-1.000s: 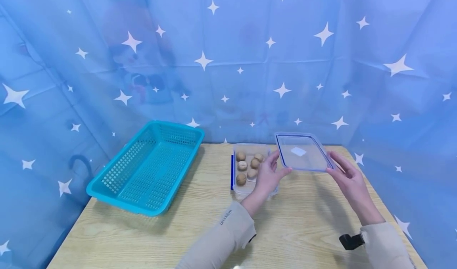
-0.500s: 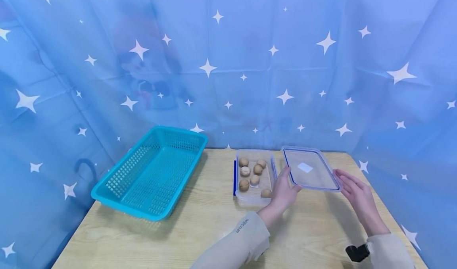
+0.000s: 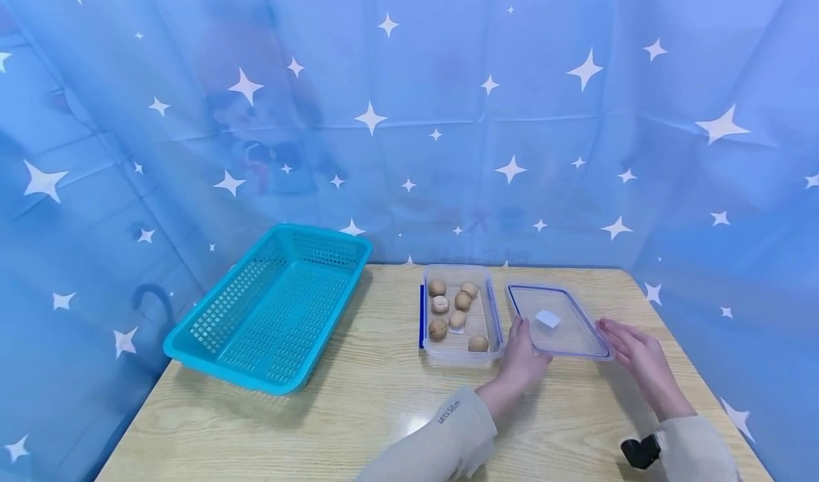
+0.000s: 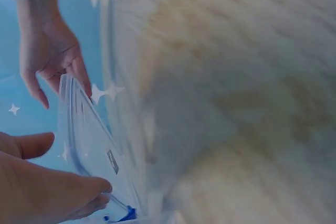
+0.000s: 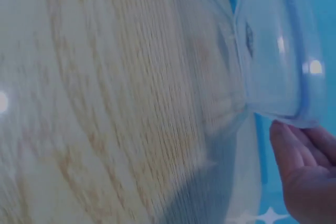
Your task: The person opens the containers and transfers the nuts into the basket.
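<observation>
A clear rectangular plastic lid [image 3: 579,333] with a blue seal line and a white label is low over the table, right of the food box. My left hand [image 3: 521,361] holds its near-left corner; in the left wrist view, fingertips [image 4: 102,186] touch the rim. My right hand [image 3: 640,357] is at the opposite side, its fingers [image 5: 294,148] at the rim. From the left wrist, that far hand [image 4: 55,56] has fingers on either side of the lid's end. A clear food box [image 3: 457,360] with a blue clip holds several walnuts [image 3: 438,329].
A turquoise perforated basket [image 3: 269,382] stands on the left of the wooden table [image 3: 256,439]. Behind the table hangs a blue curtain [image 3: 435,197] with white stars. A black device [image 3: 641,453] is strapped at the right wrist.
Both hands have lowered the lid towards the table, to the right of the box. My left hand has moved off from in front of the box, so more walnuts show. The basket stays put.
</observation>
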Action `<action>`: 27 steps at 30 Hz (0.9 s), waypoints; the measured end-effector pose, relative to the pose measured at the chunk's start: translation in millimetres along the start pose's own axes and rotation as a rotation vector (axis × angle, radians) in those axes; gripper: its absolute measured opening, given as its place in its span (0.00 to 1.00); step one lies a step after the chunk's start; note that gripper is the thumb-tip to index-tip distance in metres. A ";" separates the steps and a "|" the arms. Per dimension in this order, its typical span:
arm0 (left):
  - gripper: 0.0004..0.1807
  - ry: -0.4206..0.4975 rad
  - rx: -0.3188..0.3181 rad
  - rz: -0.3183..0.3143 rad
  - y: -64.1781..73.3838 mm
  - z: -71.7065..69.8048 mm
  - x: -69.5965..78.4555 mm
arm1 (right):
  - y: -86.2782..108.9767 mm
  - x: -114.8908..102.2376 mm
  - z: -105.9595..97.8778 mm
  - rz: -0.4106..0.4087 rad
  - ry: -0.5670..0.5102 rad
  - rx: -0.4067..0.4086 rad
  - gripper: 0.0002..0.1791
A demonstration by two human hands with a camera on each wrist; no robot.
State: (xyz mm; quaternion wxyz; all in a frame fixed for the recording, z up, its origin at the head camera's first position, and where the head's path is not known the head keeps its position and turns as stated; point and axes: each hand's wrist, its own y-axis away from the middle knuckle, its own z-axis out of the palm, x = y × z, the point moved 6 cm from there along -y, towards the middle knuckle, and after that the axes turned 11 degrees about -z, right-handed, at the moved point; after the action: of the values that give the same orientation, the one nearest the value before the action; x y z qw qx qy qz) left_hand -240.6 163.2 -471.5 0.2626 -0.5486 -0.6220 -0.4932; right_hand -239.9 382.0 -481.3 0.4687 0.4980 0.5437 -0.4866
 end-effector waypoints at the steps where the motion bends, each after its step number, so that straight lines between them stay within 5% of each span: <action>1: 0.41 0.000 -0.011 -0.016 -0.1 1.8 -2.3 | -0.6 0.7 -0.4 0.003 0.015 -0.013 0.43; 8: 0.43 -0.053 -0.047 -0.099 -5.6 7.2 -12.5 | -8.1 7.8 -1.7 0.073 0.220 -0.082 0.45; 13: 0.46 -0.077 -0.073 -0.123 -7.1 7.9 -16.0 | -12.0 11.1 1.5 0.101 0.223 -0.092 0.44; 16: 0.47 -0.064 -0.098 -0.130 -5.9 7.2 -16.3 | -12.9 7.6 3.7 0.116 0.351 -0.097 0.45; 20: 0.44 -0.068 -0.132 -0.088 -3.5 1.7 -9.7 | -15.7 -3.2 9.1 0.127 0.539 -0.073 0.48; 27: 0.35 -0.092 -0.208 0.076 -2.9 -32.2 18.4 | -27.5 -27.2 34.7 -0.010 0.561 -0.023 0.43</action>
State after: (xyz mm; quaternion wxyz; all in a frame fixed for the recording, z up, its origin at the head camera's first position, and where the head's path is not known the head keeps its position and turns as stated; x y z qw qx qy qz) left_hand -255.0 142.2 -444.4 0.1939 -0.6179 -0.5579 -0.5189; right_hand -264.7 344.3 -455.5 0.3031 0.6052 0.6599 -0.3260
